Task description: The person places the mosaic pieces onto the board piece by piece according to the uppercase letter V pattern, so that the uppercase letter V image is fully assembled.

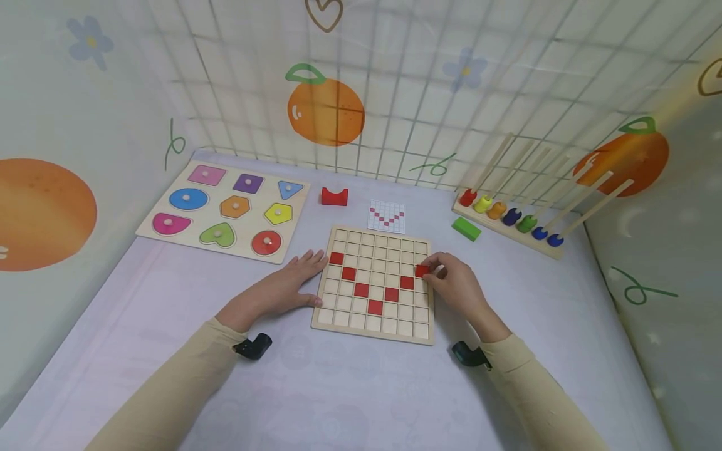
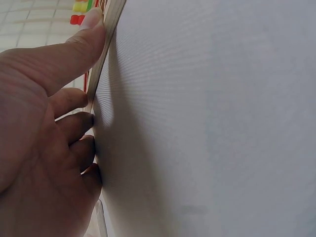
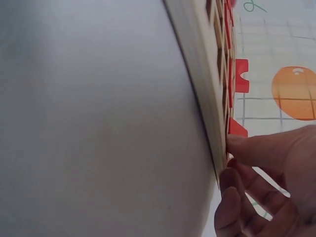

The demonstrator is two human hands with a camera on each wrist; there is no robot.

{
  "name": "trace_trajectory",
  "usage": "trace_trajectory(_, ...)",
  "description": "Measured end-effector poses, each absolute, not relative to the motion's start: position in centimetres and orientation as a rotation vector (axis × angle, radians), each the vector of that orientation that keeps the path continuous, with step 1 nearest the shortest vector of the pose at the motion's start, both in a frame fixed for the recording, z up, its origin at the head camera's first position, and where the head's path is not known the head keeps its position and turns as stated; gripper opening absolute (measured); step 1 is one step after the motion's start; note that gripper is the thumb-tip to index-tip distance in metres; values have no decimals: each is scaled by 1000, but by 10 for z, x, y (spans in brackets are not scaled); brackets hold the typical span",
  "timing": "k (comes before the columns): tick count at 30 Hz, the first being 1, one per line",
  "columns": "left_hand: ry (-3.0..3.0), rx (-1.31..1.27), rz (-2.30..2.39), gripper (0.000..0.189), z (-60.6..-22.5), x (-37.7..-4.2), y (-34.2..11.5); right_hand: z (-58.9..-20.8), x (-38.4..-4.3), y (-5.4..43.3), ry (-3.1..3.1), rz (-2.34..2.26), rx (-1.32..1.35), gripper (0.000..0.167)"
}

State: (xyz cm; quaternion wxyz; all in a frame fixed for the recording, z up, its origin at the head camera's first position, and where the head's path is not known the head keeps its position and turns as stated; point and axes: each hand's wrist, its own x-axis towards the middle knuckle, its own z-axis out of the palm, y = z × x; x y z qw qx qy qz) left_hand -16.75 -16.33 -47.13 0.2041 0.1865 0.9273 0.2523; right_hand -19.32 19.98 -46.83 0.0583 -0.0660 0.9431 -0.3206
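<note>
A wooden grid board (image 1: 358,321) lies flat on the table, with several red square tiles (image 1: 375,307) set in its cells in a V pattern. At the right end of the V, my right hand (image 1: 457,283) pinches a red square tile (image 1: 421,270) between thumb and fingers; in the right wrist view this tile (image 3: 238,128) stands tilted at the thumb tip. My left hand (image 1: 282,289) rests spread at the board's left edge, its thumb and fingertips touching the frame. Behind the board lies a small pattern card (image 1: 387,216) with a similar red V.
To the left is a shape puzzle board (image 1: 256,227) with knobbed pieces. A red notched block (image 1: 334,196) stands behind the grid board. At the right are a green block (image 1: 466,228) and a wooden peg rack (image 1: 555,252) with coloured beads. A patterned curtain closes the back.
</note>
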Motion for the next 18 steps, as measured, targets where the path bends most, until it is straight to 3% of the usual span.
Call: trace_trajectory(18,2591,549,712,93,-474,-169,-164,-471,-195,197,2930,-866,-278,25)
